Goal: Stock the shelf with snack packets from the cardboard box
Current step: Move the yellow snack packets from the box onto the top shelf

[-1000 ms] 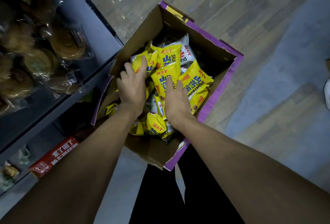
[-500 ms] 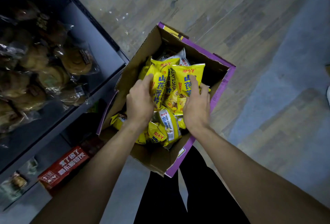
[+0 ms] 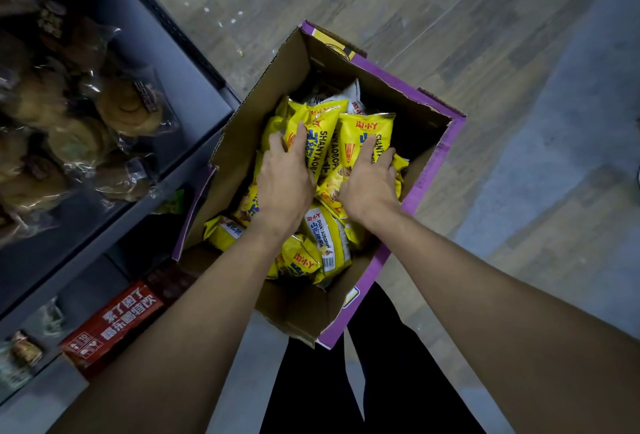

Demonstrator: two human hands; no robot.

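Note:
An open cardboard box [image 3: 433,170] with purple outer walls stands on the floor in front of me, holding several yellow snack packets [image 3: 304,260]. My left hand [image 3: 284,184] and my right hand [image 3: 367,187] are both inside it, pressing from either side on a bunch of upright yellow packets [image 3: 332,142]. The left fingers wrap the left packets, the right fingers lie over the right packet [image 3: 360,132]. More packets lie loose under my wrists. The dark shelf [image 3: 194,63] is to the left of the box.
The shelf's upper level holds clear-wrapped brown pastries [image 3: 128,111]. On a lower level sit a red carton [image 3: 110,326] and small packets [image 3: 24,350]. The floor is wood plank [image 3: 450,18] with grey patches to the right. My dark trousers [image 3: 363,381] show below the box.
Both hands have gathered several packets upright between them and drawn them together. The view has shifted, so the box sits lower and nearer.

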